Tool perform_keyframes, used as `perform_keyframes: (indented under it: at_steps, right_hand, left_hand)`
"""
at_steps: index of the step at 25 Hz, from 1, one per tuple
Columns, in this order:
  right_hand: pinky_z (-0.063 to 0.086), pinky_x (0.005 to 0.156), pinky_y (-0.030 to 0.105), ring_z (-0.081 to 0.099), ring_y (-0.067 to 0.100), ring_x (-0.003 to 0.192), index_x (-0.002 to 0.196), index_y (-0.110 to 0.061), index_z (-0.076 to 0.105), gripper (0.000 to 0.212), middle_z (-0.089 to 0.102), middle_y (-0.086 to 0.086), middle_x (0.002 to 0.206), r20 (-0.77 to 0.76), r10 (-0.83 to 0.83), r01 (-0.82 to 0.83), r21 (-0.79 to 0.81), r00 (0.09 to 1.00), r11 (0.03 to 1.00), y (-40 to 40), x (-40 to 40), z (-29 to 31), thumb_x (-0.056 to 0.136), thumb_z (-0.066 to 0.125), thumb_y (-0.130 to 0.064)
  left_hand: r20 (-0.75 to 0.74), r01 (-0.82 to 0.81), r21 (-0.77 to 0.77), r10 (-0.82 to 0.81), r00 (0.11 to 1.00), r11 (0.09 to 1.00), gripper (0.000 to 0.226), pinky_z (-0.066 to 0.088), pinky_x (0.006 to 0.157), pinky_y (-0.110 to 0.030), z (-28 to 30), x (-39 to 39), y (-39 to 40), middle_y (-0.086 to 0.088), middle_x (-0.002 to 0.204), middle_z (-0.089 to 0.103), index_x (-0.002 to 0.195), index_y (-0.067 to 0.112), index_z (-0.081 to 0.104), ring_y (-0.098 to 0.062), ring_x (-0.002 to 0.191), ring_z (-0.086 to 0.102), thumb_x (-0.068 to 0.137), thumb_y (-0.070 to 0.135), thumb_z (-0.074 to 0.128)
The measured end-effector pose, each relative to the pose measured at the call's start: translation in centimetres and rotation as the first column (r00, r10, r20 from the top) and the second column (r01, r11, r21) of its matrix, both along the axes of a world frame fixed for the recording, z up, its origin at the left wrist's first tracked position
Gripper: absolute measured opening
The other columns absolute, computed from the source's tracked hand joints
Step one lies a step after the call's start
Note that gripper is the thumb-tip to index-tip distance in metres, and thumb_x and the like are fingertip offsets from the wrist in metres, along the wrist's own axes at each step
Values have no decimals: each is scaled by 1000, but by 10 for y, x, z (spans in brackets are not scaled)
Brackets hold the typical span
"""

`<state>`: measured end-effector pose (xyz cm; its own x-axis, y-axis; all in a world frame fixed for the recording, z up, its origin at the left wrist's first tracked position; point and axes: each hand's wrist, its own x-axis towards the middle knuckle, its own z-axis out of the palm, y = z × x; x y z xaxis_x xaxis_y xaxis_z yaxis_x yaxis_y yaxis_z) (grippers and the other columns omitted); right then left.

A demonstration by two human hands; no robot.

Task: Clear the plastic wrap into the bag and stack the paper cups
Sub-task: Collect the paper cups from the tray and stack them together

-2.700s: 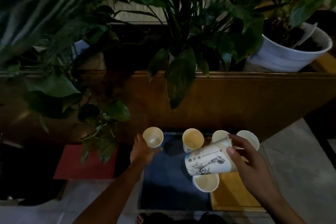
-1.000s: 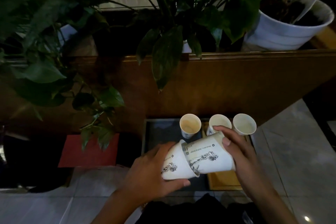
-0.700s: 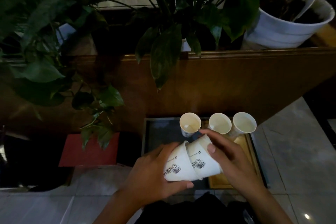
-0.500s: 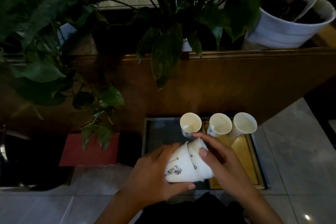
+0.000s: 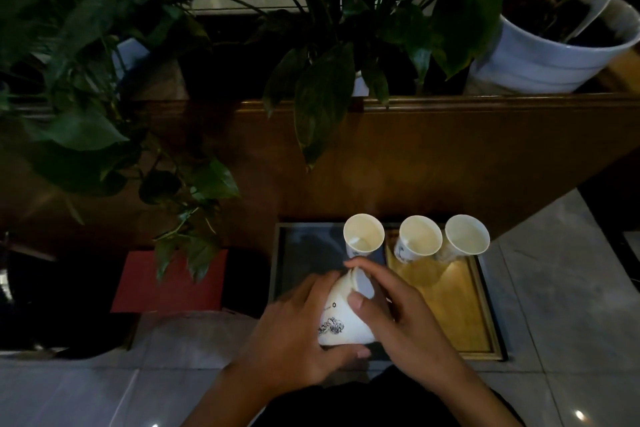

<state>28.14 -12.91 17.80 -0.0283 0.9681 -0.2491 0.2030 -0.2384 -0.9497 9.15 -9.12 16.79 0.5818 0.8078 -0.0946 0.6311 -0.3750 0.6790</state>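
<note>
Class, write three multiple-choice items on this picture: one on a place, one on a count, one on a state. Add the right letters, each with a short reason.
1. Where do the standing paper cups stand?
A. Along the far edge of the tray
B. On the red mat
C. Inside the white plant pot

2. How many cups stand upright, free of the hands?
A. One
B. Three
C. Five

3. How are the nested cups held?
A. Lying untouched on the floor
B. Upright in one hand
C. Tilted, gripped by both hands

Answers:
1 A: the row stands at the tray's far edge, below the wooden ledge.
2 B: three open mouths show side by side.
3 C: the left hand wraps the outer cup, and the right hand curls its fingers over the inner cup's rim.
</note>
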Motion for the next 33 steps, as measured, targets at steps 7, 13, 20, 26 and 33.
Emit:
perform_keyframes:
  at_steps: [7, 13, 20, 26, 33]
  right_hand:
    - [41, 84, 9, 48, -19, 115, 121, -61, 50, 43, 55, -42, 121, 137, 6, -2, -32, 991, 999, 0, -16, -6, 79, 54, -72]
    - [42, 82, 12, 50, -21, 105, 116, -64, 50, 22, 54, -46, 112, 99, -38, 55, -174, 994, 983, -7, -25, -23, 96, 51, -56]
    - [44, 99, 32, 60, 11, 95, 84, -47, 67, 31, 64, -16, 95, -72, -194, 121, -562, 978, 818, 14, -9, -35, 90, 47, -69]
    - [44, 96, 38, 59, 17, 91, 88, -35, 56, 27, 63, -3, 96, -76, -334, 187, -702, 940, 688, 10, -21, -45, 92, 54, -61]
    - [51, 75, 34, 65, 17, 85, 90, -24, 66, 17, 69, 0, 93, -265, -463, 180, -675, 846, 715, 5, -10, -63, 96, 58, -37]
  left_hand:
    - [-10, -242, -193, 245, 969, 951, 55, 44, 95, -20, -17, 21, -17, 13, 131, 55, 122, 40, 42, -6, 117, 54, 80, 49, 76]
    - [-60, -213, 26, 215, 975, 977, 69, 50, 72, -20, -18, 24, -19, 21, 99, 61, 115, 42, 44, 0, 89, 63, 59, 79, 60]
    - [-180, -168, 142, 192, 965, 976, 90, 50, 72, -18, -21, 34, -29, 20, 113, 63, 132, 41, 41, 0, 94, 65, 57, 88, 56]
    - [-317, -58, 124, 95, 944, 991, 95, 55, 75, -29, -30, 36, -28, 13, 114, 63, 133, 33, 43, -8, 95, 66, 57, 90, 48]
    - [-437, 107, 215, -2, 899, 971, 78, 36, 39, -19, -22, 53, -37, 10, 77, 64, 104, 22, 68, -7, 48, 59, 53, 77, 50]
